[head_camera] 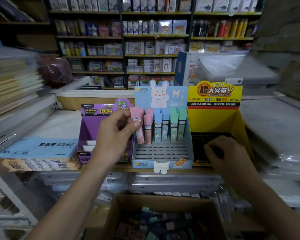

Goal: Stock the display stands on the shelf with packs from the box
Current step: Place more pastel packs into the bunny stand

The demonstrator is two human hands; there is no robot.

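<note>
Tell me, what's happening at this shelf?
A person is stocking stationery stands. The left hand pinches a pink pack at the blue rabbit stand, whose back rows are filled and front slots empty. The right hand rests curled in the yellow stand; whether it holds anything is unclear. An open box of packs sits below.

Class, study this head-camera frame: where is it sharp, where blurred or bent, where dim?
Head view: sharp in the middle, on the blue display stand and the left hand pinching a pink pack; edges smeared and bowed by the wide lens, as at the paper stacks on the left; the cardboard box below lies dim, its packs hard to tell apart.
</note>
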